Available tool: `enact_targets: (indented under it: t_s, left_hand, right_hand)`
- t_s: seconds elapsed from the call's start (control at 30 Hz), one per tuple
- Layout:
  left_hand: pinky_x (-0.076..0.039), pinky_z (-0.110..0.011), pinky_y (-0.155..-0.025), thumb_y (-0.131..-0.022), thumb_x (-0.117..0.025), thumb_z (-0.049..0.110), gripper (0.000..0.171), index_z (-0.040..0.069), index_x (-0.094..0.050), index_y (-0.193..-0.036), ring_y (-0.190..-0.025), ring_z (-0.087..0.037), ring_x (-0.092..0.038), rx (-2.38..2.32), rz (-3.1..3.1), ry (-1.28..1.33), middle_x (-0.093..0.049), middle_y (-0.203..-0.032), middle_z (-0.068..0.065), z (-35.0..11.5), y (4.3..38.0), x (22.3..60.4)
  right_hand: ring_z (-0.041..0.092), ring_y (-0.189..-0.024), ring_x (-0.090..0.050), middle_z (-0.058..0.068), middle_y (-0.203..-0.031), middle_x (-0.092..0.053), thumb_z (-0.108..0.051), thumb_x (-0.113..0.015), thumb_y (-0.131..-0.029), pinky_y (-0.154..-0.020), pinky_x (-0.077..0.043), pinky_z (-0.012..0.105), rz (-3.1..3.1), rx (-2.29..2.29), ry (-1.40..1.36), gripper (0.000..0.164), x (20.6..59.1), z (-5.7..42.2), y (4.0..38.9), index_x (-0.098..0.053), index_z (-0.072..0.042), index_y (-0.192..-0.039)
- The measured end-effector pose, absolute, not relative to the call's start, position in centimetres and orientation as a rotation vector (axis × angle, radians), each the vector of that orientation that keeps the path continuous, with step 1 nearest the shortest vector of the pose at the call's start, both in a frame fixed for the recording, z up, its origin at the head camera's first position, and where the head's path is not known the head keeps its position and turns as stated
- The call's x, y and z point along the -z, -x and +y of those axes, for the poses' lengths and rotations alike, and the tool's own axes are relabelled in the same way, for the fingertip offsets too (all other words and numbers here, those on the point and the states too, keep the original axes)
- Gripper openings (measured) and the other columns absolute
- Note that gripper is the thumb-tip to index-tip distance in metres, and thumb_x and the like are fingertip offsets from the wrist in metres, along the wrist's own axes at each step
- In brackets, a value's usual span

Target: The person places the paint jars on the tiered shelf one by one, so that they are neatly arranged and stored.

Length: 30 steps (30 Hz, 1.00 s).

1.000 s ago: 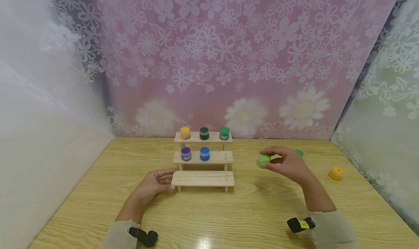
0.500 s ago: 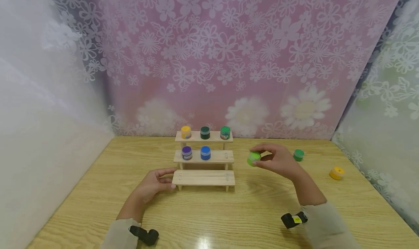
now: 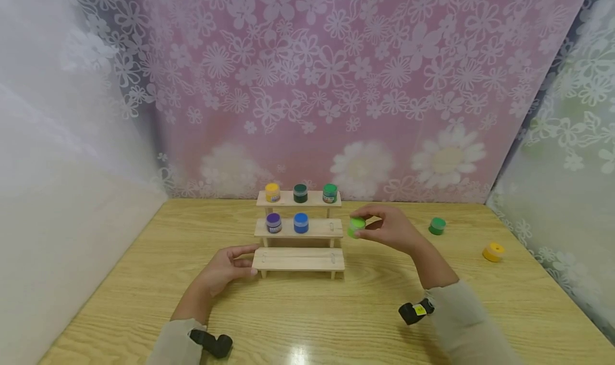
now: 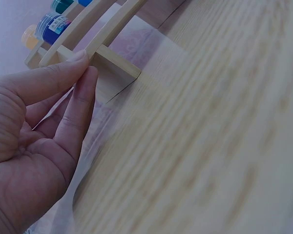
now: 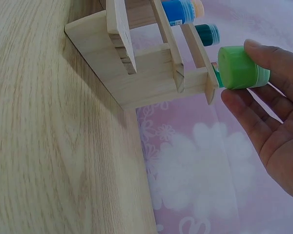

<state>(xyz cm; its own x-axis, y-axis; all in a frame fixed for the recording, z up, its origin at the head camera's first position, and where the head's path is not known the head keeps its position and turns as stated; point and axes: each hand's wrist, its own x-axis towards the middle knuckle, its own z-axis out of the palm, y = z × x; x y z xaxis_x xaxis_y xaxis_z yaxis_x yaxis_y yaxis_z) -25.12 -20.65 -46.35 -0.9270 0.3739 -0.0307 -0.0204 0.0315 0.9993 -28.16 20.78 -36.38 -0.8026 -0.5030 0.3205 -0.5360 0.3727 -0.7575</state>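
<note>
Just beyond the right edge of the wooden rack point(image 3: 298, 259)'s middle tier point(image 3: 321, 230), the right hand point(image 3: 388, 229) is pinching a light green jar point(image 3: 356, 227) between thumb and fingers.
The left hand point(image 3: 222, 271) is pinching the rack's front left end. Wood is showing between the blue jar point(image 3: 301, 223) and that right edge. The right wrist view is revealing the light green jar's smooth base, which the head view is hiding; the left wrist view is showing the purple jar point(image 4: 50, 30)'s label point(image 4: 59, 24), its print too blurred to read.
</note>
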Motion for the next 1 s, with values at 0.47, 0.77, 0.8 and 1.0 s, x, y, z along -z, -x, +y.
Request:
enact_targets:
  t_s: [0.47,0.77,0.8,1.0]
  left_hand:
    - [-0.056,-0.029,-0.077,-0.082,-0.075,-0.003,0.069,-0.008,-0.042,-0.143,-0.094,-0.02,-0.067,-1.97,2.023,-0.363,-0.066,-0.113,-0.022,-20.6,25.1,46.2]
    - [-0.056,-0.029,-0.077,-0.082,-0.075,-0.004,0.068,-0.008,-0.043,-0.142,-0.094,-0.02,-0.067,-1.971,2.021,-0.361,-0.065,-0.114,-0.022,-20.6,25.0,46.2]
    - [-0.056,-0.029,-0.077,-0.082,-0.075,-0.004,0.068,-0.008,-0.043,-0.142,-0.095,-0.02,-0.067,-1.972,2.021,-0.36,-0.065,-0.115,-0.022,-20.6,25.0,46.2]
    - [-0.056,-0.029,-0.077,-0.082,-0.074,-0.005,0.068,-0.009,-0.042,-0.143,-0.095,-0.021,-0.067,-1.971,2.021,-0.366,-0.065,-0.115,-0.022,-20.6,25.0,46.2]
  right_hand:
    - [0.027,-0.106,-0.059,0.01,-0.118,-0.064,-0.007,-0.077,-0.084,-0.083,-0.055,0.035,-2.643,-1.31,-1.032,0.037,35.8,18.7,30.0,-0.068,-0.003,-0.12]
    - [0.027,-0.099,-0.062,0.012,-0.11,-0.067,-0.005,-0.078,-0.083,-0.077,-0.057,0.033,-2.586,-1.317,-0.924,0.036,36.6,17.5,30.7,-0.069,0.001,-0.117]
    - [0.027,-0.098,-0.062,0.012,-0.11,-0.067,-0.005,-0.078,-0.083,-0.077,-0.057,0.033,-2.584,-1.31,-0.912,0.036,36.7,17.4,30.8,-0.069,0.0,-0.117]
    - [0.025,-0.098,-0.063,0.009,-0.109,-0.066,-0.006,-0.078,-0.083,-0.076,-0.057,0.033,-2.598,-1.286,-0.883,0.035,37.1,16.9,31.1,-0.07,-0.002,-0.116]
